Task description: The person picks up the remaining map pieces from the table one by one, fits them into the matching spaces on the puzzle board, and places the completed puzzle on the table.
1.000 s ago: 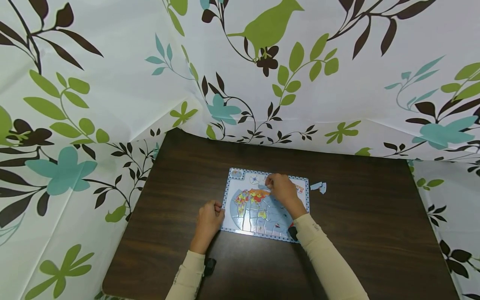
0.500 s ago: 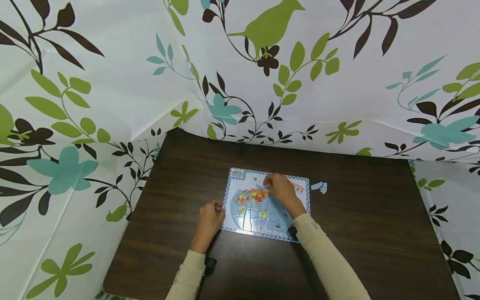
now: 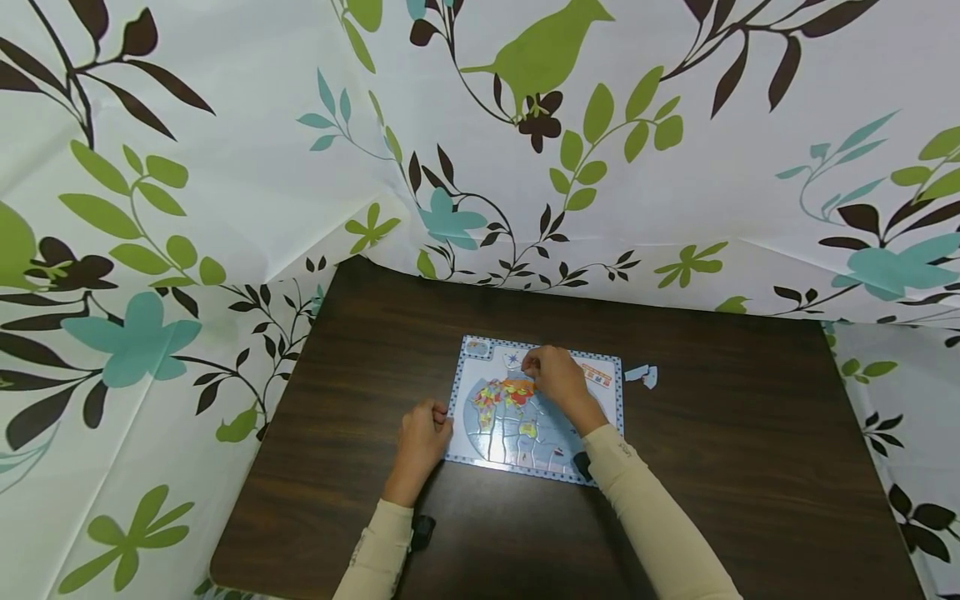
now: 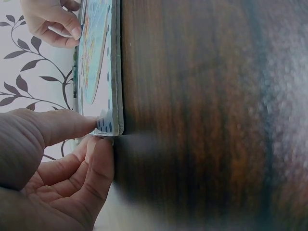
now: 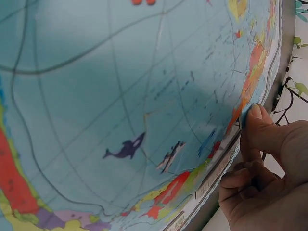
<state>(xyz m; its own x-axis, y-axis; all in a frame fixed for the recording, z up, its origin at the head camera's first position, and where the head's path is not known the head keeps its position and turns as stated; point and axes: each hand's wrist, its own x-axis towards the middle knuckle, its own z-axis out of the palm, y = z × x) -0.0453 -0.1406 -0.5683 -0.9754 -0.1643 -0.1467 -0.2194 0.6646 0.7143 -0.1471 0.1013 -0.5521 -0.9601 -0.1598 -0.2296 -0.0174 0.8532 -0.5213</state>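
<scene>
A world-map jigsaw puzzle (image 3: pixel 495 437) in a white tray with a blue dotted border lies on the dark wooden table. My left hand (image 3: pixel 422 435) grips its left edge; in the left wrist view the thumb (image 4: pixel 67 126) lies on the border near a corner and the curled fingers are against the side. My right hand (image 3: pixel 558 379) is over the top of the map. Between its thumb and index finger it pinches a small blue puzzle piece (image 5: pixel 245 116), mostly hidden by the fingers, right at the map's upper edge beside the orange land.
Loose light-blue puzzle pieces (image 3: pixel 645 375) lie on the table (image 3: pixel 735 433) just right of the tray. A white cloth with leaves and a bird (image 3: pixel 536 58) hangs behind the table and along its left side. Each wrist wears a small black device.
My right hand has shifted slightly left along the top of the map, and the blue piece it pinches is now hidden in the head view. The left hand keeps its place.
</scene>
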